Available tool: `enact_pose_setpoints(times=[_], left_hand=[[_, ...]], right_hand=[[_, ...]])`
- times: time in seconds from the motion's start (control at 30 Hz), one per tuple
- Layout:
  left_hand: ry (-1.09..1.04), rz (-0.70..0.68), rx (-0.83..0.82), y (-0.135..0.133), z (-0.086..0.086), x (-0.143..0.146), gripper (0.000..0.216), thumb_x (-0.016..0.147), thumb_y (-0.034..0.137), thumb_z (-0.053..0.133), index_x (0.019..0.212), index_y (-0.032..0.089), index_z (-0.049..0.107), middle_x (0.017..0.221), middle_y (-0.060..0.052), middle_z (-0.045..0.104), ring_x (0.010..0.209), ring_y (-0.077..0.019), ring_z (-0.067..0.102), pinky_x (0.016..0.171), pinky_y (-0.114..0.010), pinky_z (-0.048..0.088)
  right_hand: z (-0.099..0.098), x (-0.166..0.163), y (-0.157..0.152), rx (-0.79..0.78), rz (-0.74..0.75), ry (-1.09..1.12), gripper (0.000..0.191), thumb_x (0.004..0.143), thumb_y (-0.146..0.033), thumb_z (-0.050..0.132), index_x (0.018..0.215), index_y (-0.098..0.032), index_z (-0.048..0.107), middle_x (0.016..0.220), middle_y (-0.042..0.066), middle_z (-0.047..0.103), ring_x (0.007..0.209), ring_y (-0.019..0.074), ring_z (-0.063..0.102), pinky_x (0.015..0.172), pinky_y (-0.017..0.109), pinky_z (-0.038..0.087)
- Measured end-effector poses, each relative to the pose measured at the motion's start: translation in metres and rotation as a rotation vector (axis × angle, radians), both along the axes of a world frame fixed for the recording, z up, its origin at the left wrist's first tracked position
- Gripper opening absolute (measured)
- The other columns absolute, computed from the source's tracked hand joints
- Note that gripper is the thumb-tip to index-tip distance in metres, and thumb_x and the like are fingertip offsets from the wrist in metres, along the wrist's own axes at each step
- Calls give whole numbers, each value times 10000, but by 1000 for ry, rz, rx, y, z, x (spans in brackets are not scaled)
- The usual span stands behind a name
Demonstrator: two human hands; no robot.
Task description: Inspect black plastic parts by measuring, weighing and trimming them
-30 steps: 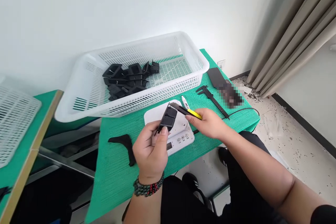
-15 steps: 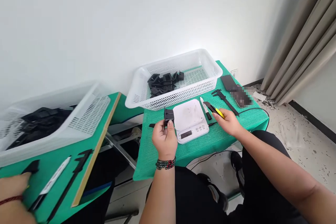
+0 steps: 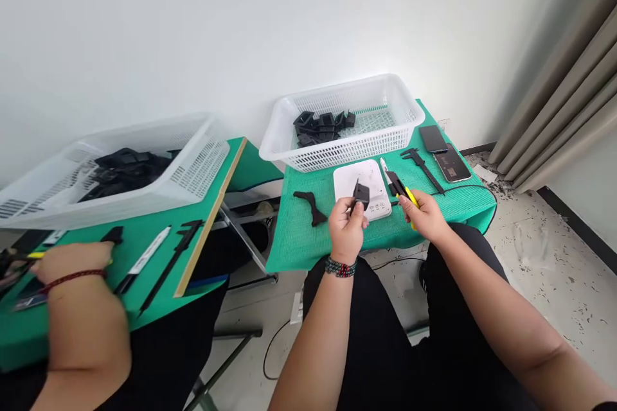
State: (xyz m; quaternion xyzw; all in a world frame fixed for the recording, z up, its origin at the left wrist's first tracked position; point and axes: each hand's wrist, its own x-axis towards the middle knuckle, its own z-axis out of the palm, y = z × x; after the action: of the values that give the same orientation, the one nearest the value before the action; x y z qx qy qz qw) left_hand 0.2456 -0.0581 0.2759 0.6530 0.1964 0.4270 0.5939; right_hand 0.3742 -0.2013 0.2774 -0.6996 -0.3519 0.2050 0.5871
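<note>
1. Because the left hand [image 3: 347, 231] sits in front of it, the white scale [image 3: 371, 180] shows only in part, and its display is hidden.
2. The left grip pinches a small black part [image 3: 360, 194] over the scale's near edge; the part's shape is hard to make out.
3. At 3 o'clock of the left hand, the right hand [image 3: 427, 215] has its grip clenched round a yellow-black knife [image 3: 402, 189]; the blade is unclear.
4. At 12 o'clock, the white basket [image 3: 347, 153] holds heaped black parts [image 3: 322, 127] in its left end.
5. At 9 o'clock, a blurred second basket [image 3: 197, 167] also holds black pieces [image 3: 120, 167]; a co-worker's hand [image 3: 72, 263] near it is smeared.
</note>
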Motion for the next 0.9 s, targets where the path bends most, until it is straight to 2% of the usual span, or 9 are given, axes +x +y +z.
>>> enact_pose_setpoints(times=[0.2,0.43,0.57,0.7,0.8,0.9], left_hand=[[33,-68,-28,-7,-3,5,495,814,680,724,875,194,658,582,35,547,448,-111,547,445,-247,443],[20,-128,26,-11,-2,4,481,903,664,626,1035,201,652,629,7,611,565,-155,623,580,-286,516],[77,-107,86,-19,-9,-1,464,942,644,579,1049,197,642,656,-5,614,605,-164,633,599,-290,501],[98,-80,43,-25,-16,-7,444,958,633,558,1037,204,643,648,2,591,585,-163,610,567,-290,480],[88,-44,22,-27,-18,-7,437,953,633,567,1030,209,644,694,-3,601,586,-157,599,591,-299,496],[80,-33,76,-29,-17,-5,430,965,625,550,1021,209,645,735,-17,610,615,-159,600,625,-306,511]], right_hand=[[-7,-10,-17,2,89,98,437,913,-654,553,854,-224,503,667,-28,523,570,138,508,533,276,408],[-14,-21,-31,34,117,177,475,874,-669,616,981,-211,555,673,-21,555,583,160,569,551,301,472],[-17,-28,-33,-3,146,98,421,915,-634,589,939,-217,533,704,-9,569,611,159,574,567,296,475],[-22,-30,-29,23,145,95,389,941,-610,561,977,-224,527,700,-16,557,592,165,584,578,308,487],[-25,-30,-24,18,138,-21,364,959,-558,550,1056,-208,581,790,17,606,657,179,602,638,326,501],[-25,-31,-22,-10,166,-178,384,978,-492,540,1198,-187,617,929,62,661,800,204,627,735,340,504]])
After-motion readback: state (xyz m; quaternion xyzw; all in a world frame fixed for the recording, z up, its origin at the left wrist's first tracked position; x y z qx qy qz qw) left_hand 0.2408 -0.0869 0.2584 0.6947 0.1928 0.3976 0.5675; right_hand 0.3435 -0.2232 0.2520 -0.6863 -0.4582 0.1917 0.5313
